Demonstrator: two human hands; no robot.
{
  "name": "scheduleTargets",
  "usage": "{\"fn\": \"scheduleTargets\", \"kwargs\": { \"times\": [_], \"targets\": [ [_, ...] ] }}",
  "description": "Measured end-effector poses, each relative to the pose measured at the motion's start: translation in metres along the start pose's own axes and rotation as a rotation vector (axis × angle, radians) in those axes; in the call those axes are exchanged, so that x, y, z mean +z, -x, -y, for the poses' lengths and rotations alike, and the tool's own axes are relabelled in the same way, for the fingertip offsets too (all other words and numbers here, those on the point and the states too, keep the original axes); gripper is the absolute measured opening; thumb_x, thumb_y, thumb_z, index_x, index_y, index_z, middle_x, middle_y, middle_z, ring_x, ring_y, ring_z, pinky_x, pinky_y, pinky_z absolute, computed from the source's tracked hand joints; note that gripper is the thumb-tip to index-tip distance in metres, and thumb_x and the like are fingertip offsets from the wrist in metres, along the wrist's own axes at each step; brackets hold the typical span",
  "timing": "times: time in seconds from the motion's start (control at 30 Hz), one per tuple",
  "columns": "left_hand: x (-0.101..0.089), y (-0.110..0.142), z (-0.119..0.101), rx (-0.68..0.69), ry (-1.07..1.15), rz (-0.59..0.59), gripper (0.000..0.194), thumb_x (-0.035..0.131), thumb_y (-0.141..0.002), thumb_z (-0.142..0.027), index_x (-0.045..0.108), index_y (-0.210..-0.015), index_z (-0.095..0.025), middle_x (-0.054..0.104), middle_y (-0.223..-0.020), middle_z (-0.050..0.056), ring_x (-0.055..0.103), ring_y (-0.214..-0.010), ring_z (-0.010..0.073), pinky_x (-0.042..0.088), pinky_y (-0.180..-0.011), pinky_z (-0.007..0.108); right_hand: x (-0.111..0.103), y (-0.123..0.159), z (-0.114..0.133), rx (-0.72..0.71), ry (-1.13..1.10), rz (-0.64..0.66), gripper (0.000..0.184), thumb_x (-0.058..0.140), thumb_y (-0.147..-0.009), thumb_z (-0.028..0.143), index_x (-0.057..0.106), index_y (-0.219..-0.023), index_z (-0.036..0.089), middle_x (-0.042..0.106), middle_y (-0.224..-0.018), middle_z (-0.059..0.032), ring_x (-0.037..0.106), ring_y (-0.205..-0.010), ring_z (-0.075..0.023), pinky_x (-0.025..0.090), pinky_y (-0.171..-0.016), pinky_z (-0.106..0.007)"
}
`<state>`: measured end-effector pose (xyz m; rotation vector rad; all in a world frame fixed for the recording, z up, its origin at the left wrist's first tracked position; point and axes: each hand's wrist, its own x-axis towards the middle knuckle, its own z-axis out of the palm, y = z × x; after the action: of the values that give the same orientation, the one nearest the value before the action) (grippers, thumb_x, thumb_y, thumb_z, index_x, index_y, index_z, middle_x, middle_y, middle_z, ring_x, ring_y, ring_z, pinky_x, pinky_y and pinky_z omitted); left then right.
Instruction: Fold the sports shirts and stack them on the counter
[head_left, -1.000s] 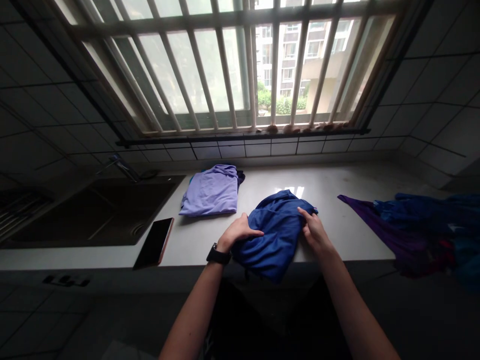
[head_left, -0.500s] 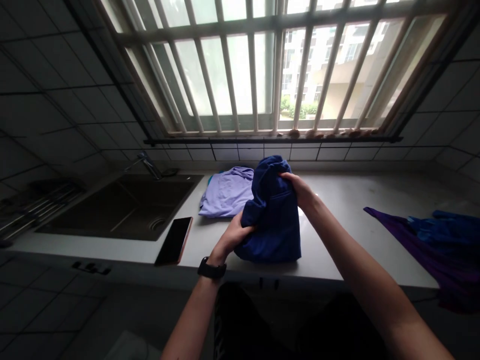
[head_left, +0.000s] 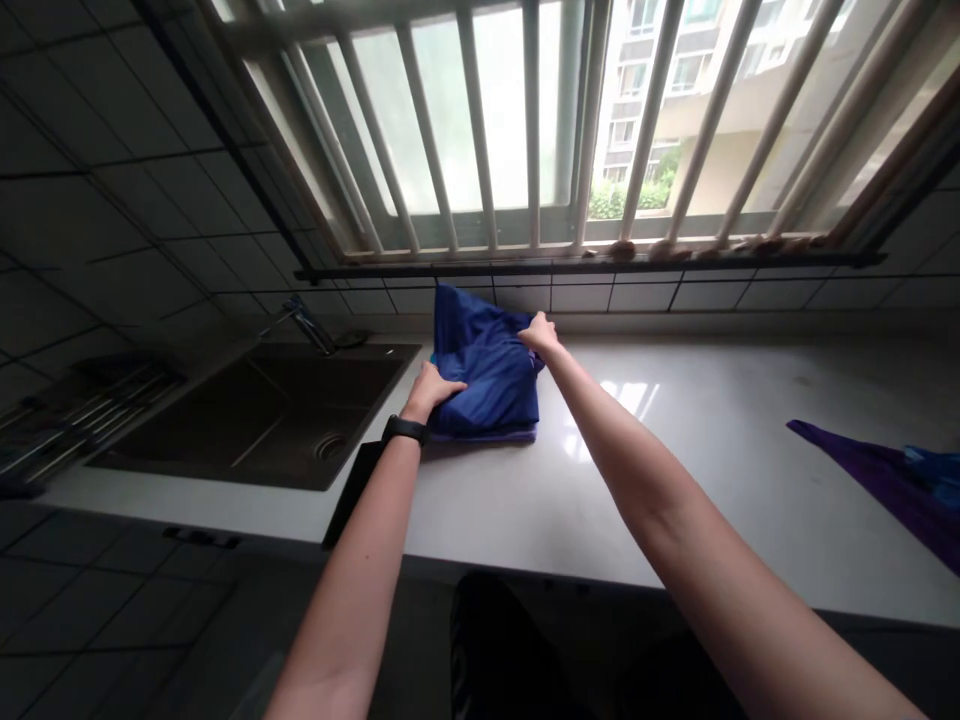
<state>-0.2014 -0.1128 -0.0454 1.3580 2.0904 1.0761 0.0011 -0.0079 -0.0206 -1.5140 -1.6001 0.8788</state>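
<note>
1. From my remote station, through the head view, I log one dark-blue, folded cloth garment (head_left: 491,365) lying on a lavender folded cloth (head_left: 525,437), whose near edge shows below it.
2. Left hand (head_left: 431,390): thumb laid over the garment's left side, other fingers by its edge; I cannot tell whether they grasp it or merely press.
3. Right hand (head_left: 538,335): fingers closed on the garment's far right corner.
4. The pile sits on the glossy white countertop (head_left: 675,450), just right of the brown rectangular sink (head_left: 247,415).
5. I note a black wristband (head_left: 405,430) on the left wrist and a flat black slab (head_left: 352,490) (partly hidden by the forearm).
6. Well apart at right: a purple cloth (head_left: 862,467).
</note>
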Motion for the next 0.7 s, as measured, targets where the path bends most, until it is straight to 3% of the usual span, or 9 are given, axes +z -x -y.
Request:
{"fn": "scheduleTargets", "kwargs": {
  "times": [0.13,0.23,0.37,0.47,0.53,0.7],
  "targets": [
    [0.005,-0.015,0.027,0.009,-0.234,0.091,0.077,0.088,-0.063,-0.037,0.055,-0.128,-0.011,0.067,-0.129,0.021,0.061,-0.127,0.0325,0.046,-0.107,0.038,0.031,0.032,-0.024,-0.236,0.48,0.274,0.06,0.053,-0.089,0.021,0.048,-0.149,0.013,0.044,-0.154,-0.0204,0.048,-0.138,-0.035,0.04,-0.114,-0.048],
    [0.001,-0.011,0.024,0.07,-0.371,0.017,0.077,0.082,-0.072,-0.039,0.051,-0.135,-0.01,0.062,-0.134,0.022,0.059,-0.129,0.0343,0.046,-0.108,0.04,0.04,0.05,-0.029,-0.327,0.667,0.374,0.053,0.044,-0.095,0.026,0.054,-0.144,0.01,0.043,-0.154,-0.0223,0.043,-0.142,-0.0375,0.033,-0.117,-0.053],
    [0.013,0.013,0.007,0.3,-0.574,-0.118,0.057,0.064,-0.087,-0.033,0.055,-0.139,-0.011,0.05,-0.147,0.023,0.052,-0.135,0.035,0.04,-0.114,0.043,0.041,0.072,-0.033,-0.283,0.689,0.323,0.054,0.038,-0.098,0.028,0.051,-0.145,0.005,0.041,-0.156,-0.0253,0.041,-0.143,-0.0383,0.035,-0.115,-0.054],
    [0.035,0.034,0.005,0.502,-0.654,0.044,0.049,0.047,-0.097,-0.034,0.057,-0.142,-0.019,0.047,-0.156,0.014,0.041,-0.146,0.0317,0.03,-0.122,0.047,0.046,0.093,-0.042,-0.333,0.653,0.26,0.06,0.035,-0.101,0.035,0.041,-0.154,0.008,0.028,-0.166,-0.0192,0.024,-0.153,-0.0365,0.029,-0.12,-0.055],
    [0.049,0.043,0.011,0.511,-0.696,0.129,0.05,0.039,-0.1,-0.036,0.056,-0.145,-0.023,0.044,-0.16,0.01,0.033,-0.152,0.0312,0.024,-0.124,0.053,0.051,0.105,-0.049,-0.376,0.644,0.254,0.062,0.031,-0.102,0.034,0.034,-0.159,0.01,0.021,-0.169,-0.0146,0.013,-0.157,-0.0326,0.022,-0.124,-0.055],
    [0.062,0.044,0.022,0.471,-0.729,0.097,0.053,0.032,-0.102,-0.039,0.053,-0.149,-0.027,0.038,-0.164,0.006,0.029,-0.154,0.0278,0.022,-0.125,0.052,0.056,0.113,-0.052,-0.345,0.644,0.251,0.062,0.027,-0.102,0.031,0.033,-0.159,0.007,0.019,-0.169,-0.0153,0.011,-0.158,-0.0316,0.02,-0.125,-0.054]
  ]
}}
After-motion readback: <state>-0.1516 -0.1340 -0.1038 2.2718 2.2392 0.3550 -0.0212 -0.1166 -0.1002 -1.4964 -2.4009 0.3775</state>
